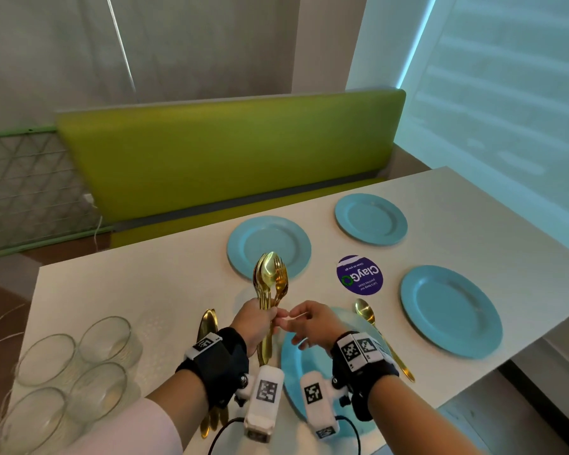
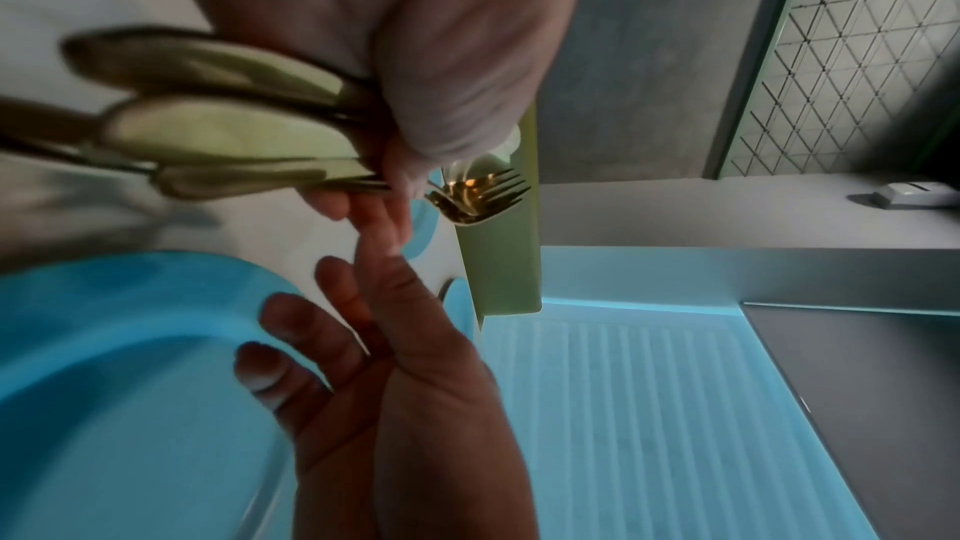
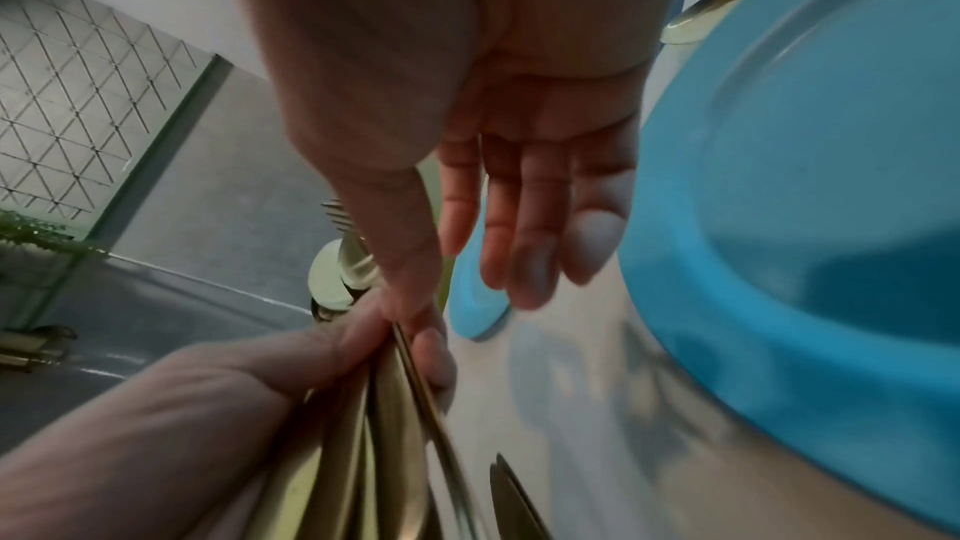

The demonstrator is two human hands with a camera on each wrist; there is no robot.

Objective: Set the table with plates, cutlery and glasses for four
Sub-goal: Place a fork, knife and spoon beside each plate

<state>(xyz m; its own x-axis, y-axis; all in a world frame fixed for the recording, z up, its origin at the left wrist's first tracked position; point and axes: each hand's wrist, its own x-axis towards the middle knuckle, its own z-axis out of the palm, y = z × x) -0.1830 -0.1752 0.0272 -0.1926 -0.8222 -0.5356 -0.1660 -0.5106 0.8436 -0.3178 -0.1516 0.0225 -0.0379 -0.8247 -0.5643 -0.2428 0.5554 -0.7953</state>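
My left hand [image 1: 256, 318] grips a bundle of gold spoons and forks [image 1: 270, 279] upright above the white table [image 1: 128, 284]. The handles [image 2: 207, 130] stick out of the fist. My right hand [image 1: 307, 320] reaches across to it with straight, spread fingers [image 3: 535, 220]. Its thumb tip touches the handles [image 3: 405, 405] at the left fingers. Below both hands lies a blue plate [image 1: 294, 366]. Three more blue plates [image 1: 268, 244] [image 1: 371, 220] [image 1: 450, 311] lie further out. One gold spoon [image 1: 370, 318] rests right of the near plate.
Several clear glasses [image 1: 76, 366] stand grouped at the table's near left corner. Gold knives [image 1: 208, 323] lie under my left wrist. A purple round sticker [image 1: 359, 275] sits between the plates. A green bench [image 1: 227, 152] runs along the far side.
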